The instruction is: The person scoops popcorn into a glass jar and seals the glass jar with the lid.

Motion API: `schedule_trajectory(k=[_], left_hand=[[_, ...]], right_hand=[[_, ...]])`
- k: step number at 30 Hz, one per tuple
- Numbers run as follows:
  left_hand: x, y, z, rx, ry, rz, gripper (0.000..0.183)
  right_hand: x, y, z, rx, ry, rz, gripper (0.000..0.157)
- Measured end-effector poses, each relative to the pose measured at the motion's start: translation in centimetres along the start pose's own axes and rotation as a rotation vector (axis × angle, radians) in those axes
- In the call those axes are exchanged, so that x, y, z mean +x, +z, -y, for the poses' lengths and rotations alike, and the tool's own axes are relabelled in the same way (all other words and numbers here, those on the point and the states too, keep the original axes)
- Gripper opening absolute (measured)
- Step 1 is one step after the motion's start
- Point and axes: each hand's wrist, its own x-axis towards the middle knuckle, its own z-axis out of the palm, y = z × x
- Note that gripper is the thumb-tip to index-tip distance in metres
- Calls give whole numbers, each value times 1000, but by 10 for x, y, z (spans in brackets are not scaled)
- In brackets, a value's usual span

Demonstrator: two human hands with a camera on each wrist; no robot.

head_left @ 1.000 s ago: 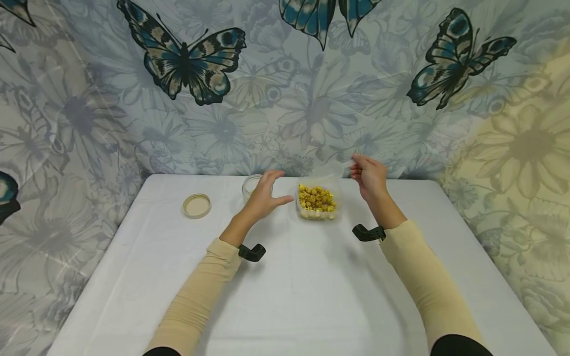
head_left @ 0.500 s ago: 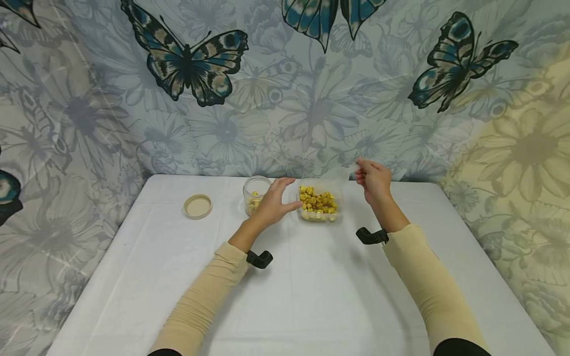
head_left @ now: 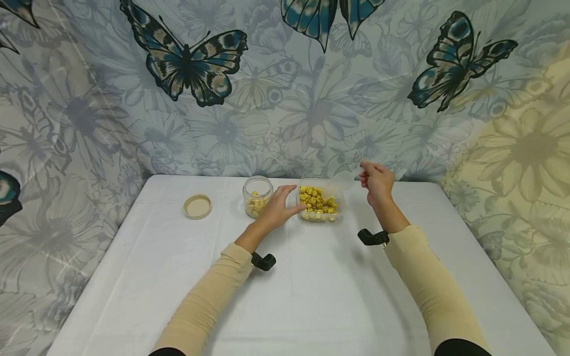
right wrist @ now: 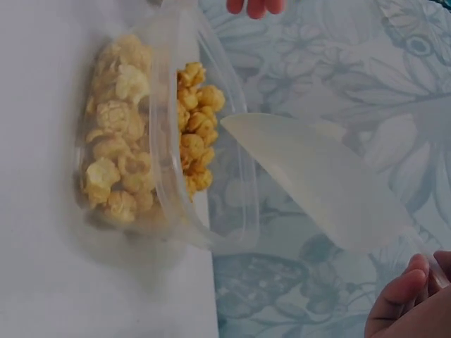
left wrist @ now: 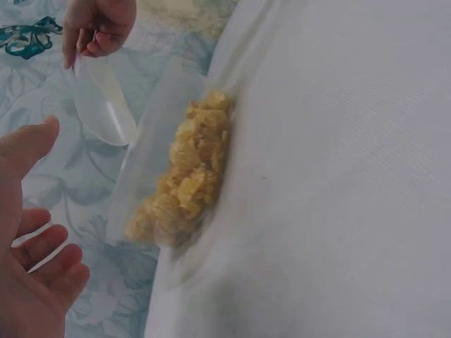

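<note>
Caramel-coated popcorn (head_left: pixel 315 199) partly fills a clear plastic container (right wrist: pixel 165 141) near the table's back edge. My right hand (head_left: pixel 379 184) pinches the thin handle of a translucent white scoop (right wrist: pixel 317 179). In the right wrist view the scoop's bowl looks empty, its tip by the container's opening. My left hand (head_left: pixel 277 210) is held at the container's left side, thumb and fingers spread with nothing between them. The left wrist view shows a gap between these fingers and the container. Just left of that hand stands a lidless glass jar (head_left: pixel 246 199) with some popcorn inside.
A round, cream-rimmed lid (head_left: pixel 198 216) lies on the table left of the jar. White cloth covers the table (head_left: pixel 311 296). A patterned flower-and-butterfly backdrop (head_left: pixel 267 118) hangs directly behind the back edge.
My left hand has shifted right and nearer, uncovering more of the jar. The right hand has moved slightly right and lower, bringing the scoop from above the container's back to its right rear.
</note>
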Motion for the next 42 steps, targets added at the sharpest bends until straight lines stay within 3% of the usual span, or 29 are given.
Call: schedule_trajectory(k=[10,13,20,29,32,37,42], left_hand=[[6,11,7,22,-26,10,75],[7,14,9,23,-44,14,76],[9,20,14,41,-84,22,77],[10,24,11,11,-71,52,79],[11,26,12,28,-70,57,78],[11,27,14,35,-79,57,77],[11,29,15,47,-71,67,77]], right_hand=[[3,-1,-8,-135,-97,-19,13],[3,1,-9,-235,-166,-28,14],[0,5,-13,-466,-345,-16,32],[-6,10,-17,-722,-485,19,31],[-7,13,-16,-779,-526,69,28],[-7,16,-17,-893,-516,197,32],[-6,13,-22,-922,-464,180,34]])
